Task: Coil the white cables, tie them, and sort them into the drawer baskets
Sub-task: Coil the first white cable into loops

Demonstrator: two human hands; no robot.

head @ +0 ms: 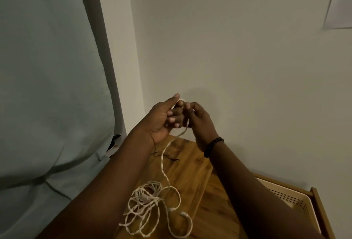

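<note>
You are pinching the white cable (165, 159) between both your left hand (162, 118) and right hand (198, 122), winding a coil above the tabletop (192, 164)'s far edge.

The cable (152, 203) looks like twisted, matt off-white cord, slightly rough and fibrous, with smoother pale ends. The counter (192, 164) is warm brown wood with visible grain and a soft satin sheen. The basket (293, 199) at the right appears to be cream plastic, matt and perforated with fine holes, framed in light wood. A bracelet (213, 146) of dark, faintly glossy beads circles one wrist. The wall (228, 48) is matt, smooth paint; the curtain (47, 86) is dull pale cloth.
</note>
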